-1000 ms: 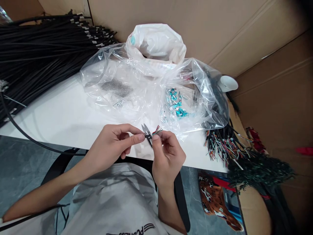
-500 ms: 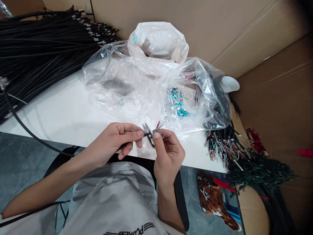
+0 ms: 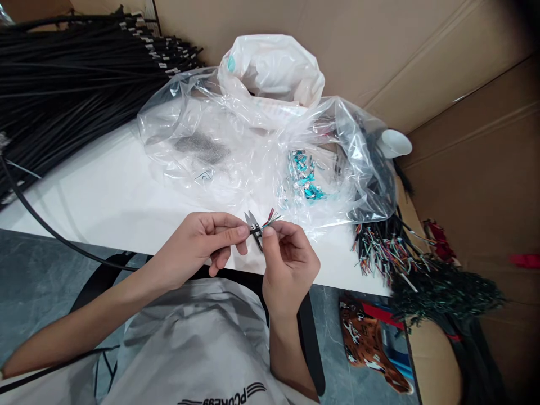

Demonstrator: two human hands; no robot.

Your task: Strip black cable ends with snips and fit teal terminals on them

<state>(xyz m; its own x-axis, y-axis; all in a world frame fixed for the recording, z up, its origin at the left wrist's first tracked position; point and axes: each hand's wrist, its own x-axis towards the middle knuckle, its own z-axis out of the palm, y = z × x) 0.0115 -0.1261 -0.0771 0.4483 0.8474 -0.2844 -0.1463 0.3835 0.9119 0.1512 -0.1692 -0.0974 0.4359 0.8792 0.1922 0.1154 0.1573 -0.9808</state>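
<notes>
Pinched between the thumb and fingers of my left hand is a black cable, close to its stripped end. Thin coloured wires, among them red, green and dark ones, fan out from that end. My right hand closes thumb against forefinger on these wires, just beside the left fingertips. Under the cable end lie small thread snips on the white table, blades pointing away from me; their handles are partly hidden by my hands.
A clear plastic bag holds teal foil scraps and grey fuzz. Behind it stands a white bag. Black cables pile up at left. Stripped cable bundles hang over the right edge, near a white cup.
The wire tips have shifted slightly to the left between my fingers. My hands keep nearly the same grip, and the whole view has moved a little.
</notes>
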